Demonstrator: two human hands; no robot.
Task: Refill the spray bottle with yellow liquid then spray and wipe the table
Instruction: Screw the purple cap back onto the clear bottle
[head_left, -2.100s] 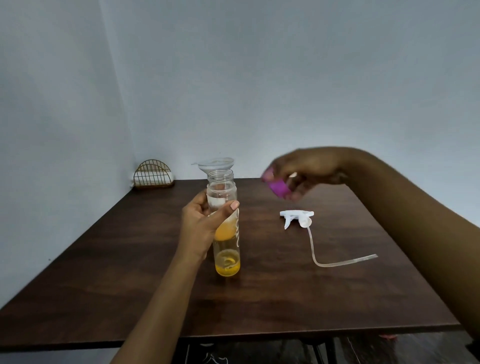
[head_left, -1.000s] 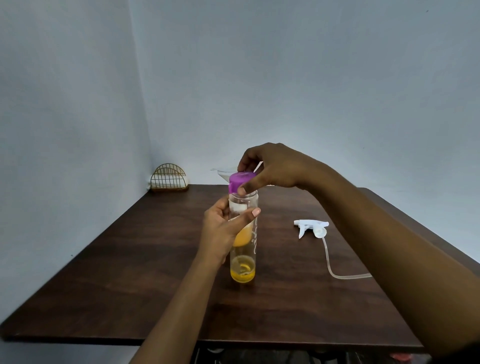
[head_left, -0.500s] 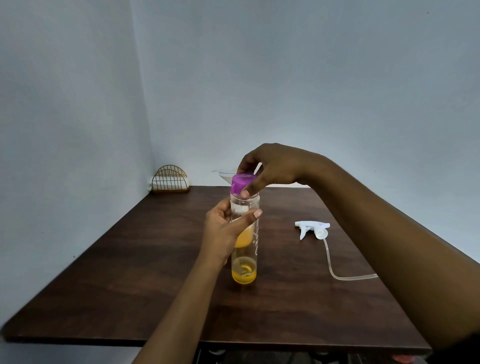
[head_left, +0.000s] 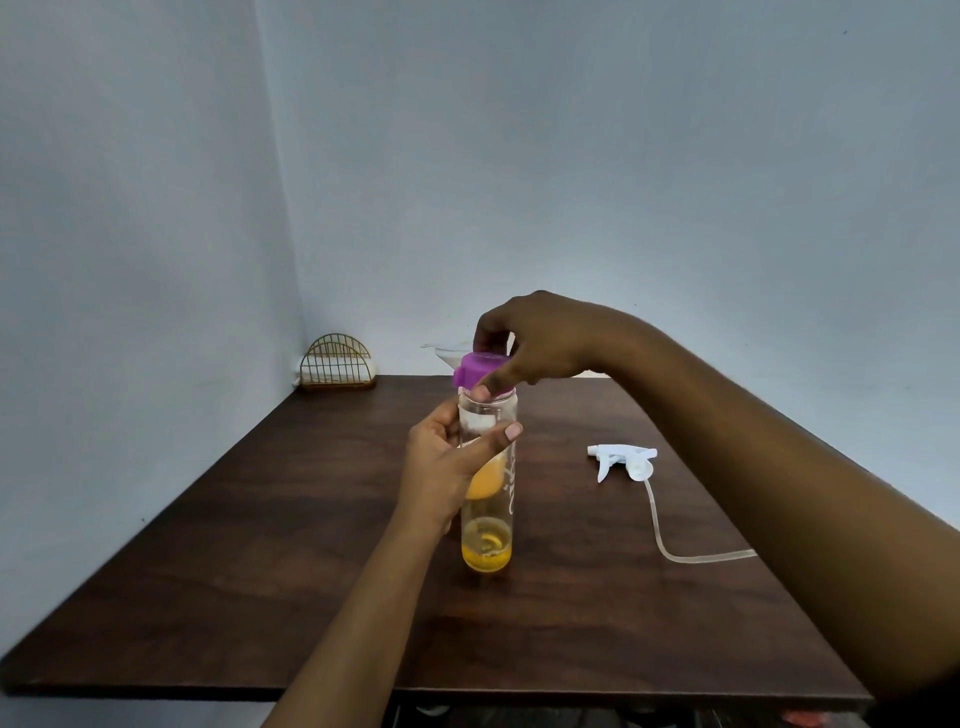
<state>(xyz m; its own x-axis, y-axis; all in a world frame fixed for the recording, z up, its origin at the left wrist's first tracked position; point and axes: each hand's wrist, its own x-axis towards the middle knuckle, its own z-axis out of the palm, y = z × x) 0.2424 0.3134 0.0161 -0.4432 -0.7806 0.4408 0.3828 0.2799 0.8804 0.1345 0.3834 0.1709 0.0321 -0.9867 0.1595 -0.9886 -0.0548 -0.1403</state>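
Both hands are on one clear bottle (head_left: 488, 525) standing on the table (head_left: 260, 571): the left hand (head_left: 441, 467) wraps round its upper body, and the right hand (head_left: 540, 338) pinches the purple cap (head_left: 480, 371) on its mouth. Yellow liquid (head_left: 487, 558) fills only the bottle's bottom. Right of the hands lies a white spray head (head_left: 623, 460) with its tube (head_left: 670, 551); just behind them is a clear funnel (head_left: 449, 353), and further left a gold wire holder (head_left: 337, 364).

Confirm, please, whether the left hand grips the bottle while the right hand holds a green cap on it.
The cap is purple, not green, as the head view shows; the left hand grips the bottle, the right hand holds the cap.
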